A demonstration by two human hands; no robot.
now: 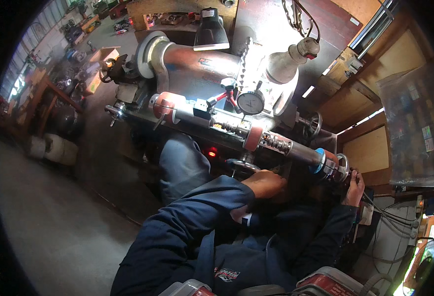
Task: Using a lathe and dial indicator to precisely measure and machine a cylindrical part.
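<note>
Right hand (pixel 355 189) reaching rim of end handwheel (pixel 344 170), right of frame; whether fingers are clamping, cannot tell. Left hand (pixel 267 184) hovering beside central handwheel (pixel 241 166), grip hidden. Step seemingly adjusting end wheel; next move probably calling for steady turning. Cylindrical assembly (pixel 253 138) spanning frame centre, long axis sloping from centre-left, wheel end pointing lower right.

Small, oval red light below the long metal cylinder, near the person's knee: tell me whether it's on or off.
On: the light glows bright red against darkness.
</note>
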